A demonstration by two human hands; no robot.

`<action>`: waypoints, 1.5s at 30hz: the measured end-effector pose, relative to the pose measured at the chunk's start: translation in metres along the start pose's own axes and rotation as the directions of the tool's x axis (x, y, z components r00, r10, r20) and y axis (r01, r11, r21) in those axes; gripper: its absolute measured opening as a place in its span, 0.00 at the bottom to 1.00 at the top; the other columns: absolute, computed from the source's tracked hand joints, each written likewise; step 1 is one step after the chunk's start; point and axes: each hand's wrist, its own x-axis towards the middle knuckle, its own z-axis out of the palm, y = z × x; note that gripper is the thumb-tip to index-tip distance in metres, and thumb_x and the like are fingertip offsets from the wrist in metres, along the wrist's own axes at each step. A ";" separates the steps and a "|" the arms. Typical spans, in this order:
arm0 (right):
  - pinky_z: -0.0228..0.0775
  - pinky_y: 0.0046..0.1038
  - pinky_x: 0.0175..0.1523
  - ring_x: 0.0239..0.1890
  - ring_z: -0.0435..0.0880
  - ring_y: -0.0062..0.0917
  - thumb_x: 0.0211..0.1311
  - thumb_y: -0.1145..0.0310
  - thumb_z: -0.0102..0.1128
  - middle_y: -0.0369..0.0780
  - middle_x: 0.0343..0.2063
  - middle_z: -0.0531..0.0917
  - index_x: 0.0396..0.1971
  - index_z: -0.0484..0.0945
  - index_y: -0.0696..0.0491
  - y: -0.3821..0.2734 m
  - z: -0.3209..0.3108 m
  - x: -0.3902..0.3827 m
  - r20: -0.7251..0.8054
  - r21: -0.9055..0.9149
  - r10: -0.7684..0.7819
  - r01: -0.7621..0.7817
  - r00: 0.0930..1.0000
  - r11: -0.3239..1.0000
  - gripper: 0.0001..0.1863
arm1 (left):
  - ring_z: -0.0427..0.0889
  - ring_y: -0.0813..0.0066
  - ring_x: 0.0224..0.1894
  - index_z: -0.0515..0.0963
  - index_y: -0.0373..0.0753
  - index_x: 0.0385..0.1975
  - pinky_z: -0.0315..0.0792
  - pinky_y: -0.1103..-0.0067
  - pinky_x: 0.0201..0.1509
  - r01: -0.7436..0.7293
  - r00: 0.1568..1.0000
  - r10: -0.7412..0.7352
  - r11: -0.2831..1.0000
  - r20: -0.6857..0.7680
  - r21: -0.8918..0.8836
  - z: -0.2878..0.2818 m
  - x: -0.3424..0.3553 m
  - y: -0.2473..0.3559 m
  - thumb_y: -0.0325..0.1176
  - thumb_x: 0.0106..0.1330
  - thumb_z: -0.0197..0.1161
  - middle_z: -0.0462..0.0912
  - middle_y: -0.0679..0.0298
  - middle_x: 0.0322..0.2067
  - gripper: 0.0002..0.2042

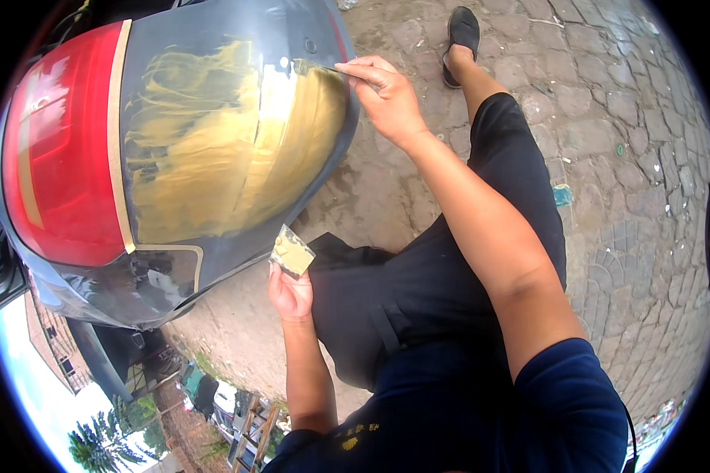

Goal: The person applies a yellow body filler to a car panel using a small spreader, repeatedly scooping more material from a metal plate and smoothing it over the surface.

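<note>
A grey car body panel [193,31] fills the upper left, with yellow putty [205,150] smeared over most of it in streaks. My right hand [388,98] pinches a thin, dark spreader [323,68] at the panel's right edge, its blade against the upper end of the putty. Lower down, close to the panel's bottom edge, my left hand [290,296] grips a small square plate [293,254] that carries a lump of the same yellow putty. The fingers behind this plate are partly hidden.
Tan masking tape [119,134] borders the red tail light [63,150] left of the putty. My dark-trousered legs [521,165] straddle stone paving [607,142]. A wooden ladder-like frame [252,433] and other clutter stand at the lower left.
</note>
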 end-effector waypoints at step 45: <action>0.73 0.25 0.60 0.52 0.82 0.26 0.69 0.80 0.59 0.38 0.48 0.84 0.55 0.87 0.51 0.004 0.006 -0.033 0.091 0.040 0.124 -0.128 0.988 0.991 0.19 | 0.78 0.59 0.68 0.69 0.32 0.69 0.74 0.61 0.72 0.039 0.999 -0.040 0.996 -0.012 -0.085 -0.003 0.012 0.000 0.29 0.80 0.52 0.77 0.53 0.67 0.20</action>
